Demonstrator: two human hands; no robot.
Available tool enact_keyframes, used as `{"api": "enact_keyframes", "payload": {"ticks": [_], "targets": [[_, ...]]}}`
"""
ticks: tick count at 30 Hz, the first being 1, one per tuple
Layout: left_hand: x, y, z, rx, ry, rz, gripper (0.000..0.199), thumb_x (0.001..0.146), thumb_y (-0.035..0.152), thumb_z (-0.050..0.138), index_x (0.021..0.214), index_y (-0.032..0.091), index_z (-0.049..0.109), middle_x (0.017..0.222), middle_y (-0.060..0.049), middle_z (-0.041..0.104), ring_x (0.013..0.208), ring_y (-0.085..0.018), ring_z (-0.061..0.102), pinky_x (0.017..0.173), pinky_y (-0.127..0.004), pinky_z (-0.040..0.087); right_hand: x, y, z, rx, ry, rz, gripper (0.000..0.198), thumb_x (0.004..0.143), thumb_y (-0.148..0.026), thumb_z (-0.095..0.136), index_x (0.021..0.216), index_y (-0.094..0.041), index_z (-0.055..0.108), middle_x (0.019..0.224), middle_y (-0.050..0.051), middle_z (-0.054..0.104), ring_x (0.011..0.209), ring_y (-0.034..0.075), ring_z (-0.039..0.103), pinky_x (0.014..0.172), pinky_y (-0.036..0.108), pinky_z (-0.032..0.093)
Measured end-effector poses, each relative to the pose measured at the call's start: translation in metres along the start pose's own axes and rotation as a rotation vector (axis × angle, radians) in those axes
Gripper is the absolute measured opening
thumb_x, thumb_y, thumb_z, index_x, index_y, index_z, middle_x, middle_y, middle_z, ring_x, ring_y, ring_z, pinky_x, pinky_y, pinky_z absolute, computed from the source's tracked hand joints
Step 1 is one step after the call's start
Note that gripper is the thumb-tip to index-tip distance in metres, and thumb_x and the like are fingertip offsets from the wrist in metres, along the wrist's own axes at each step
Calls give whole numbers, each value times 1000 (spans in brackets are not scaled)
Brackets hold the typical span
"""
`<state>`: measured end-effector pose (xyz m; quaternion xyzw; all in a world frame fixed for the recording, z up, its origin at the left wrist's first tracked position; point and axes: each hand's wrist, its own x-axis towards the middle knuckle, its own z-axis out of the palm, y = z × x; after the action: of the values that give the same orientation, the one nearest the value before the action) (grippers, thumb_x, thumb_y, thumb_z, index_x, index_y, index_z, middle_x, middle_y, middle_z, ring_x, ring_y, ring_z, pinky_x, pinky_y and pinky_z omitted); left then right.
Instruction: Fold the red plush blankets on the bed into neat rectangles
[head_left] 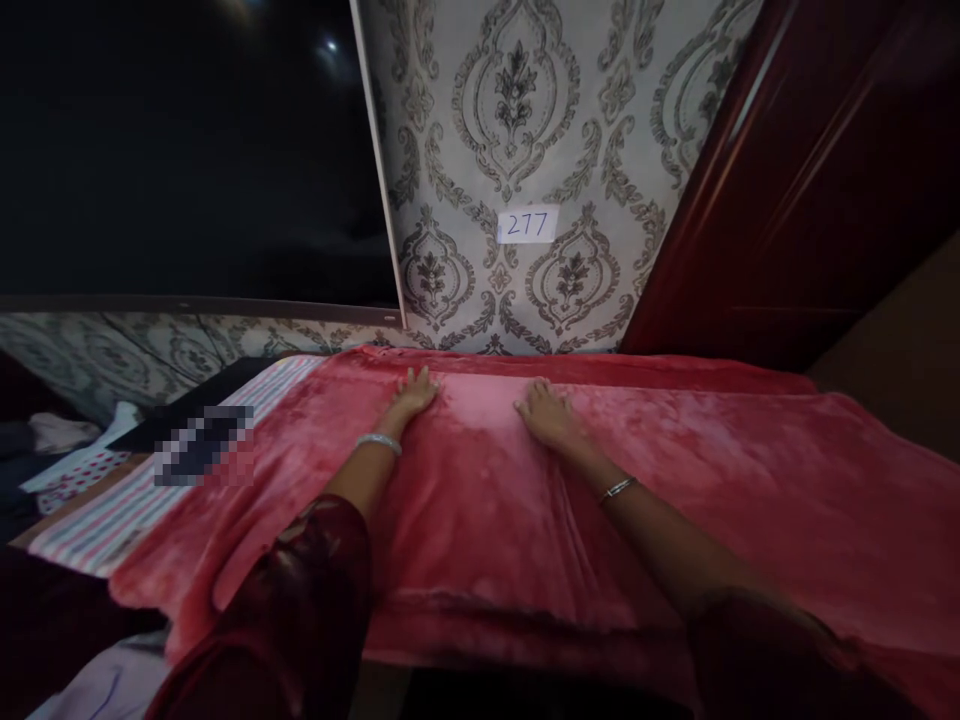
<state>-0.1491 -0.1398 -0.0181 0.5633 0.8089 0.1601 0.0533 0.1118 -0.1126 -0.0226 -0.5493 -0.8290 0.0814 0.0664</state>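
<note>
A red and pink plush blanket (472, 490) lies spread over a long surface in front of me, its front edge hanging down. My left hand (417, 391) rests on it near the far edge, fingers spread. To the right, my right hand (546, 412) lies on the blanket too, fingers stretched out and palm down. Neither hand grips anything. Between the hands runs a paler pink patch close to a fold line. Some creases run toward me below my right hand.
A striped cloth (97, 520) shows under the blanket's left end, with a blurred dark object (202, 447) lying there. A large TV screen (187, 150) stands at the back left. Behind are patterned wallpaper, a paper label (528, 224) reading 277, and a dark red wooden panel (795, 180).
</note>
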Motion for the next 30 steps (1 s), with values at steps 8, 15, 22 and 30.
{"api": "enact_keyframes", "payload": {"ticks": [8,15,22,30], "targets": [[-119,2,16,103,-85,269,57,101,35,32,155,19,38,164,-8,33,154,-23,23,126,-47,19,-68,-83,29,50,-14,-361,63,100,-32,33,159,-12,30,167,12,23,155,26,17,124,50,11],[-144,-1,26,231,-92,296,64,101,44,32,159,19,28,167,-9,22,156,-27,14,126,-53,11,-81,-28,41,-17,35,-205,74,100,-52,37,159,-9,29,167,16,21,155,30,14,124,52,8],[-141,1,28,203,-74,311,63,100,45,35,159,21,30,167,-9,25,156,-27,15,126,-53,11,-107,33,32,-45,-34,-52,70,101,-43,35,160,-5,23,167,16,18,156,25,13,124,46,9],[-149,-6,-6,58,-104,284,57,100,30,31,155,17,38,166,-8,29,155,-20,20,125,-45,18,-123,-21,-6,44,-19,-131,69,101,-41,31,158,-3,26,166,18,22,155,30,17,123,46,16]]}}
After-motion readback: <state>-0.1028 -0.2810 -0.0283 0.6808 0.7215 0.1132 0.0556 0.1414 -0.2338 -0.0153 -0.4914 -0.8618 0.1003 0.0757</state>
